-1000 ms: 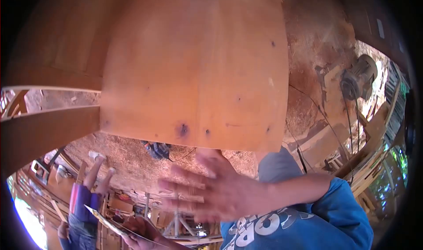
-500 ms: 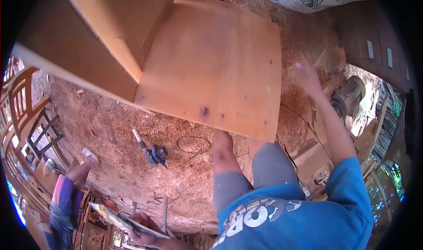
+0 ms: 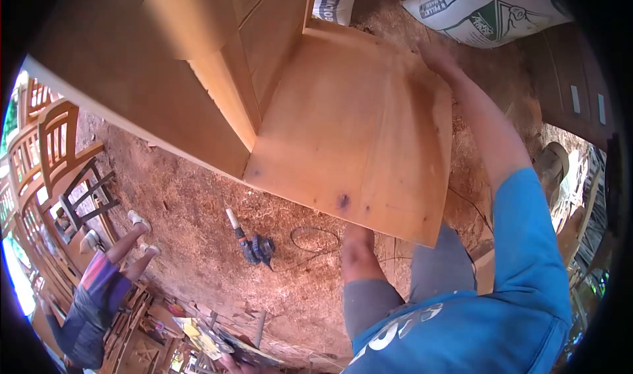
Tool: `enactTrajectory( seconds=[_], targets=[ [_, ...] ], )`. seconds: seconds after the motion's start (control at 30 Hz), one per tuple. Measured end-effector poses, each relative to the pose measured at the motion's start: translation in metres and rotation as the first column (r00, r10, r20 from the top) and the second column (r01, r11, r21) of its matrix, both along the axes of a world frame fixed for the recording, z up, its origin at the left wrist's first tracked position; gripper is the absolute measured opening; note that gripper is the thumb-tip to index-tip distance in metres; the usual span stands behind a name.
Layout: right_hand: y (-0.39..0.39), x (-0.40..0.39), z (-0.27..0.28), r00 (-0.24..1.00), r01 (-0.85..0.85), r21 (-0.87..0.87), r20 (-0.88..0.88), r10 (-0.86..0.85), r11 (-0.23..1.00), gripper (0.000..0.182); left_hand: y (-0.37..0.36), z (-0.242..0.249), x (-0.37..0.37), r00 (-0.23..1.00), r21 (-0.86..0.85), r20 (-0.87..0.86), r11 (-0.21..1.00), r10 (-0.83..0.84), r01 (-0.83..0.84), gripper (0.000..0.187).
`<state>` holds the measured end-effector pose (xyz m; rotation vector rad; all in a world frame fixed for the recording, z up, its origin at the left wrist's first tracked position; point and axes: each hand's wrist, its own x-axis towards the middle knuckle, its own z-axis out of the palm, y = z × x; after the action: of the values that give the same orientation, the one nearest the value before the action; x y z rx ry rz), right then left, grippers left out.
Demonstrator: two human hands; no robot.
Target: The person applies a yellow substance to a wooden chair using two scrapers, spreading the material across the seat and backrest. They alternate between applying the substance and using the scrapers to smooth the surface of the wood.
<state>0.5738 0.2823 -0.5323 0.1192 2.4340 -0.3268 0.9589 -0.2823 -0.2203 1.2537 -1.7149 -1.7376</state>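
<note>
In front of me is a large wooden furniture piece with a broad, smooth wooden panel [image 3: 343, 136] that has several dark knots. My right hand [image 3: 436, 61] reaches out to the panel's far right corner and overlaps its edge; its fingers are smeared by motion. Low at the bottom edge, my left hand [image 3: 232, 364] grips a flat printed sheet [image 3: 204, 338] with yellow and dark patches, partly cut off by the frame. Tall brown boards of the same piece [image 3: 145, 90] rise on the left, their upper part blurred.
On the shaving-covered ground lies a dark blue power tool [image 3: 256, 245] with a looped cord [image 3: 315, 240]. Wooden chairs [image 3: 59, 143] and another person [image 3: 99, 301] are at the left. Printed sacks [image 3: 491, 14] lie at the back, and a motor-like cylinder [image 3: 552, 166] stands at right.
My right hand has moved forward and left, from beside the panel to its far corner. The view has shifted, so the furniture sits farther right. The sheet in my left hand shows more of its face.
</note>
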Motion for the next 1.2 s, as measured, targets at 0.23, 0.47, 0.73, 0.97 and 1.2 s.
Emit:
enactTrajectory(
  seconds=[0.23,0.47,0.73,0.97,1.2],
  targets=[
    [-0.113,0.104,0.032,0.902,0.017,-0.319,-0.403,-0.152,0.948,0.064,0.101,0.008,-0.048,0.993,0.144,-0.121,0.989,-0.002,0.019,0.048],
    [-0.006,-0.026,0.119,0.608,0.197,-0.594,-0.549,-0.573,0.78,0.078,0.13,0.031,-0.026,0.978,0.076,-0.19,0.992,-0.083,0.099,0.052],
    [0.03,-0.165,0.397,0.387,-0.086,-0.009,-0.922,0.025,0.996,0.073,0.18,0.009,0.02,0.956,0.216,-0.246,0.97,0.162,-0.109,0.053],
    [0.034,-0.139,0.472,0.429,-0.06,0.276,-0.86,0.275,0.959,0.068,0.151,-0.011,0.105,0.96,0.209,-0.278,0.978,0.046,0.013,0.056],
    [0.053,-0.115,0.533,0.456,0.022,0.393,-0.822,0.341,0.919,0.064,0.155,0.029,0.117,0.934,0.232,-0.213,0.944,0.287,-0.237,0.064]
  ],
)
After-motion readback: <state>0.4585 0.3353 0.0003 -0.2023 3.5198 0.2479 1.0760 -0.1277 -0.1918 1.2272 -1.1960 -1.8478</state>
